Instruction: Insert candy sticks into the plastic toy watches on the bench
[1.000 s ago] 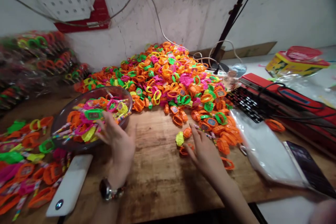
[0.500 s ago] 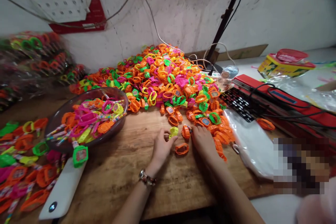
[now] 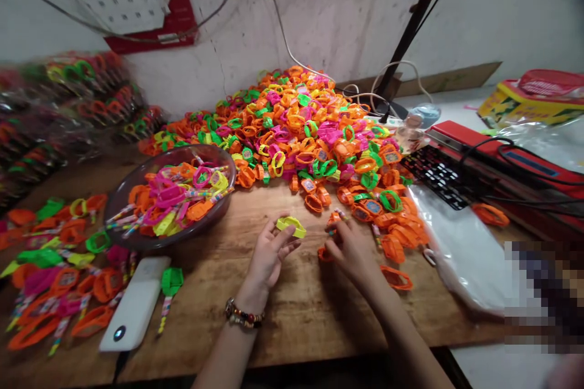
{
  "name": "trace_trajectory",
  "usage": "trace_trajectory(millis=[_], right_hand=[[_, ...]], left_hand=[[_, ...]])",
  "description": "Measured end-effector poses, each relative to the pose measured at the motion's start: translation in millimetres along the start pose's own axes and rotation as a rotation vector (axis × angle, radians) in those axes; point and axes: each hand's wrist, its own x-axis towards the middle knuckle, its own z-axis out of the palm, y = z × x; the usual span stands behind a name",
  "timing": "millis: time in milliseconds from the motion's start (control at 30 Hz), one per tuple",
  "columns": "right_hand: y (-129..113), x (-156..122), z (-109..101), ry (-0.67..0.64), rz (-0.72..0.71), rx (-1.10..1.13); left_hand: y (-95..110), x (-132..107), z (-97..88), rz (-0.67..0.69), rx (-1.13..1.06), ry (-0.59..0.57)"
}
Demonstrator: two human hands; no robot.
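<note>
My left hand (image 3: 267, 255), with a beaded bracelet at the wrist, is closed on a yellow toy watch (image 3: 291, 227) between thumb and fingers. To its right, my right hand (image 3: 353, 252) has its fingers bent and drawn together. They pinch a small item with a bluish tip, mostly hidden. Just behind those fingers shows an orange toy watch (image 3: 334, 217), partly covered. Another orange watch (image 3: 324, 254) lies below the fingertips, and one more (image 3: 396, 278) is right of my right wrist. A large heap of coloured toy watches (image 3: 292, 127) rises against the wall.
A dark translucent bowl (image 3: 114, 194) holds watches on patterned sticks. More such pieces spread left, beside a white power bank (image 3: 137, 301). At right are clear plastic bags (image 3: 456, 261), a black perforated plate (image 3: 438, 176) and a red machine (image 3: 488, 152) with cables. A black pole (image 3: 401, 42) stands behind.
The view has swung left. A green watch on a stick, earlier over the power bank at the bowl's edge, now lies right of the power bank. My right hand has shifted left.
</note>
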Motion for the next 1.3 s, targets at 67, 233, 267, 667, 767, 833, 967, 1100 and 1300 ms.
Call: trace_trajectory(millis=[67,233,267,667,767,833,967,1100,1300], right_hand=[[-10.4,-4.7,0.9,0.080,0.027,0.099],[-35.6,-9.1,-6.6,-0.050,0.238,0.801],[-39.8,-8.7,-7.5,-0.099,0.260,0.869],[-56.3,-11.1,-18.1,-0.145,-0.073,0.569],[-64.2,-14.8,-24.2,-0.090,-0.234,0.445],[-69.8,-18.4,-26.3,-0.099,-0.333,0.310],[-74.1,-25.4,-27.7,-0.042,-0.378,0.128],[-68.7,-29.1,-27.3,0.048,-0.401,-0.026],[-58.5,-29.0,-23.7,-0.041,-0.427,-0.063]], left_hand=[[-5.1,-0.1,-4.9,0.068,0.117,0.004],[-4.0,-11.8,-13.8,0.336,0.651,-0.047],[-1.0,-15.5,-14.7,0.397,0.765,-0.057],[20.5,-41.2,-14.7,0.656,1.131,-0.210],[21.4,-44.1,-14.2,0.671,1.126,-0.214],[21.6,-46.4,-12.7,0.661,1.109,-0.196],[22.4,-51.6,-7.8,0.624,1.069,-0.140],[24.4,-53.8,-5.4,0.643,1.068,-0.132],[26.8,-51.7,-8.6,0.685,1.201,-0.119]])
